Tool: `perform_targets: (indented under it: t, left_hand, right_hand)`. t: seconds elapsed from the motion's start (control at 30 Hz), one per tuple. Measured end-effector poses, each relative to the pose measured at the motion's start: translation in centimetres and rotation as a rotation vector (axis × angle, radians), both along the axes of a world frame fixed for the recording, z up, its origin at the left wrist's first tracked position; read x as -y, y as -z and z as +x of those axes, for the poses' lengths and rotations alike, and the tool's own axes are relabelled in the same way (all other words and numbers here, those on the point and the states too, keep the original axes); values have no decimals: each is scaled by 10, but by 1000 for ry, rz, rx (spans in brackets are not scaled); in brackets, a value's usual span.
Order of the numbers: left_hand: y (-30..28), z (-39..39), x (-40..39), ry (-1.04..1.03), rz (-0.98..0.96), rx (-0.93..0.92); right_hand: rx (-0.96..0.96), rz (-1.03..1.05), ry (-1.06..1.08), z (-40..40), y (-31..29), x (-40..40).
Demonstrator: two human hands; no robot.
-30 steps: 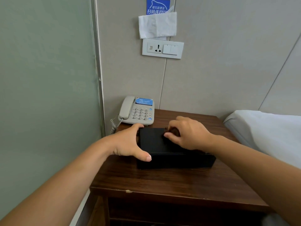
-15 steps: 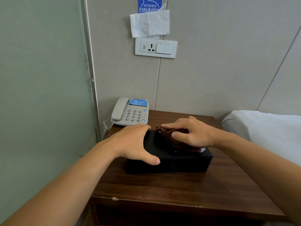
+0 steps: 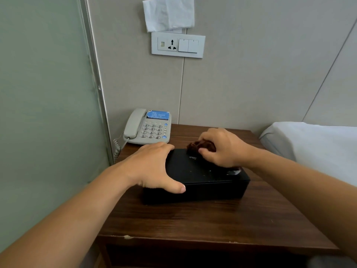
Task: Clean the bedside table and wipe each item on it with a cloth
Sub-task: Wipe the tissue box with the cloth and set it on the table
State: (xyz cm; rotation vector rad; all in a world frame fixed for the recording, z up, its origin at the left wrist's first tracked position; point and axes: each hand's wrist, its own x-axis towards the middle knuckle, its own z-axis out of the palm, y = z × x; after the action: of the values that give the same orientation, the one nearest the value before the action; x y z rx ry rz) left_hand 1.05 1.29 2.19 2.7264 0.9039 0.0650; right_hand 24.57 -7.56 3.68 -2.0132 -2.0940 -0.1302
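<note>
A black rectangular box (image 3: 201, 180) lies across the middle of the dark wooden bedside table (image 3: 202, 223). My left hand (image 3: 152, 167) grips the box's left end, thumb on the near side and fingers over the far edge. My right hand (image 3: 222, 147) holds a bunched dark brown cloth (image 3: 201, 147) pressed on the far right part of the box's top. A bit of white shows at the box's right top corner. A beige desk phone (image 3: 148, 126) with a blue label sits at the table's back left.
A frosted glass panel (image 3: 44, 105) stands close on the left. A white bed (image 3: 316, 149) lies to the right of the table. On the wall above are a socket and switch plate (image 3: 177, 45) and a white tissue (image 3: 169, 13).
My right hand has drawn the cloth back and forth across the box's top and now has it at the far edge. My left hand stays on the box's left end. The view has moved closer.
</note>
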Motion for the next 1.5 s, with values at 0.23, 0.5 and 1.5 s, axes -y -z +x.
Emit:
perform_targets:
  t: [0.23,0.5,1.5]
  left_hand:
    - [-2,-1,5,-13,-4,15]
    - [1,0,6,-15,9,42]
    - [7,-3,1,-39,-123,102]
  right_hand:
    - [-25,-48,-199,-22,5,38]
    - [13,19,-2,-14,8,-12]
    - [51,-112,6,-17,-16,-16]
